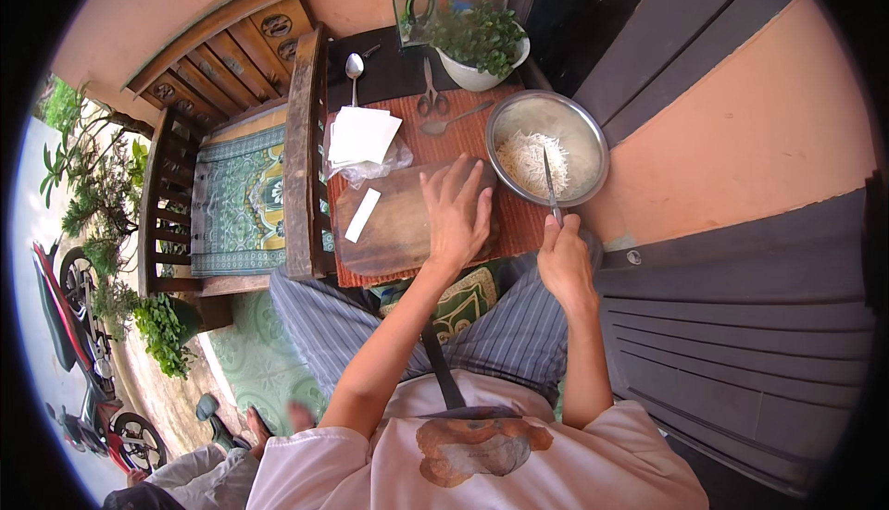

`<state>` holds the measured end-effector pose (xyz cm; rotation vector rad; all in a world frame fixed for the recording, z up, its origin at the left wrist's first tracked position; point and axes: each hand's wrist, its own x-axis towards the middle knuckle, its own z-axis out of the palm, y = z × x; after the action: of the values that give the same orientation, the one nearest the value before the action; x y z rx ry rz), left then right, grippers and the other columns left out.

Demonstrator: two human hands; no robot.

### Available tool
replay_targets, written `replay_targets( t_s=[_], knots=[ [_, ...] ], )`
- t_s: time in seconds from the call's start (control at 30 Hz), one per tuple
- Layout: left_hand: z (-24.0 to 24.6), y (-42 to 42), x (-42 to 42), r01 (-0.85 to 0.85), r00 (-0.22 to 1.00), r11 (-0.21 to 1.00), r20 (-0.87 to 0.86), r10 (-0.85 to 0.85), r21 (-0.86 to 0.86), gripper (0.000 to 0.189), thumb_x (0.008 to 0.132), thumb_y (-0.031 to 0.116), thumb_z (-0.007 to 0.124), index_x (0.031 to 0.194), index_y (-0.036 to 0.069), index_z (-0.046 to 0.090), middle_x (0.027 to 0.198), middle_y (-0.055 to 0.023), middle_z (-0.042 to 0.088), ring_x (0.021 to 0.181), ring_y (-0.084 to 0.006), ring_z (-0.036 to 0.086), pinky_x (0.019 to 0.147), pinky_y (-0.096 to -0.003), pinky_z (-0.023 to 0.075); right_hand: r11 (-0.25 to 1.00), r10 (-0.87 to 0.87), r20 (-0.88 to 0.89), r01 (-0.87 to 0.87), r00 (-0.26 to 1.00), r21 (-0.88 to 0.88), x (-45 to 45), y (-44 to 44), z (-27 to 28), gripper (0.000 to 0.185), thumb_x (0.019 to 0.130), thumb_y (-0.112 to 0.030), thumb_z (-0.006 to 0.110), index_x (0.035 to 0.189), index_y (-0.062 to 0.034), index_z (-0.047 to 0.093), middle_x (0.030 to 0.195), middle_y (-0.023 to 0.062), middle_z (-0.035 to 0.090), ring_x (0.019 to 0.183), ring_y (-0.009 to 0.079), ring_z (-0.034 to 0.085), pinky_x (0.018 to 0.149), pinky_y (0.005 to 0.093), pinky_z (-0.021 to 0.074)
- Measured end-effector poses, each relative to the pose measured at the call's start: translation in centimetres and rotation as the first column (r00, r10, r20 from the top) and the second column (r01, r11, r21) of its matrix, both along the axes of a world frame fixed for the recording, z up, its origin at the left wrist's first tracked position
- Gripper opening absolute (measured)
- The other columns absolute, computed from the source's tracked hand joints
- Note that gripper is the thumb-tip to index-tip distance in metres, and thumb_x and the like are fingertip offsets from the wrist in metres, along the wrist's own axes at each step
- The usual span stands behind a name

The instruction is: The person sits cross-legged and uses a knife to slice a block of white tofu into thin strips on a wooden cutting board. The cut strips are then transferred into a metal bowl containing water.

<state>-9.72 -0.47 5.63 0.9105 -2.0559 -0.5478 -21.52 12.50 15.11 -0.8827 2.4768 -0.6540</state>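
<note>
My right hand (564,260) grips a knife (550,180), whose blade reaches over white shreds (531,159) in a round metal bowl (597,135). My left hand (455,215) rests palm down with fingers spread on the right part of a wooden cutting board (396,232); whether anything is under it is hidden. A white strip (362,215) lies on the left part of the board. Behind the board, a stack of thin white sheets (364,134) sits on a clear plastic bag (389,163).
An orange woven mat (451,142) lies beneath the board. Scissors (430,93), a spoon (444,123) and another spoon (354,69) lie behind. A white pot of leafy greens (479,76) stands near a glass container (413,17). Left is a wooden bench (302,163); another person's legs (215,472) are at lower left.
</note>
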Motion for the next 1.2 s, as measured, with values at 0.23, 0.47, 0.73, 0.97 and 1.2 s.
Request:
replay_targets(
  t_s=[0.23,0.47,0.73,0.97,1.2],
  knots=[
    [-4.8,1.8,7.7,-0.184,0.955,0.981,0.245,0.165,0.057,0.065,0.098,0.033,0.071,0.153,0.003,0.055,0.167,-0.0177,0.039,0.151,-0.0463,0.033,0.128,-0.0693,0.01,0.953,0.303,0.159,-0.299,0.94,-0.045,2.2,0.1,-4.2,0.044,0.115,-0.038,0.041,0.11,0.0034,0.055,0.099,0.0373,0.07,0.098,0.0583,0.066,0.088,0.0636,0.0492],
    [-5.7,1.9,8.6,-0.175,0.949,0.978,0.285,0.137,0.115,0.066,0.097,0.039,0.071,0.154,0.008,0.058,0.171,-0.0159,0.035,0.154,-0.0463,0.029,0.129,-0.0689,0.0054,0.938,0.338,0.147,-0.345,0.93,0.028,4.2,-1.4,-7.6,0.047,0.114,-0.039,0.04,0.111,0.0022,0.063,0.098,0.0346,0.072,0.1,0.0562,0.067,0.09,0.062,0.051],
    [-5.2,1.9,8.4,-0.163,0.942,0.983,0.309,0.129,0.088,0.064,0.096,0.041,0.07,0.152,0.011,0.061,0.17,-0.0158,0.036,0.152,-0.0486,0.03,0.128,-0.0698,0.0082,0.937,0.35,0.227,-0.341,0.909,-0.08,4.3,-2.1,-9.2,0.047,0.113,-0.037,0.046,0.102,0.0031,0.067,0.1,0.0337,0.072,0.102,0.0554,0.067,0.09,0.0602,0.0516],
    [-5.1,2.0,8.5,-0.173,0.939,0.978,0.319,0.128,0.119,0.064,0.096,0.043,0.069,0.154,0.018,0.06,0.17,-0.016,0.037,0.152,-0.0493,0.03,0.129,-0.0698,0.0069,0.936,0.353,0.34,-0.329,0.872,-0.127,4.5,-2.0,-9.1,0.047,0.111,-0.038,0.05,0.094,0.002,0.068,0.088,0.0274,0.071,0.09,0.0473,0.071,0.084,0.0514,0.0538],
    [-4.9,2.0,8.2,-0.168,0.945,0.974,0.308,0.114,0.152,0.065,0.096,0.047,0.069,0.155,0.022,0.059,0.171,-0.0153,0.036,0.153,-0.0492,0.029,0.128,-0.0709,0.0033,0.937,0.346,0.349,-0.305,0.871,-0.167,4.4,-1.8,-9.8,0.045,0.112,-0.036,0.052,0.092,0.0011,0.067,0.084,0.0241,0.07,0.084,0.0425,0.072,0.081,0.0482,0.0537]
  ],
)
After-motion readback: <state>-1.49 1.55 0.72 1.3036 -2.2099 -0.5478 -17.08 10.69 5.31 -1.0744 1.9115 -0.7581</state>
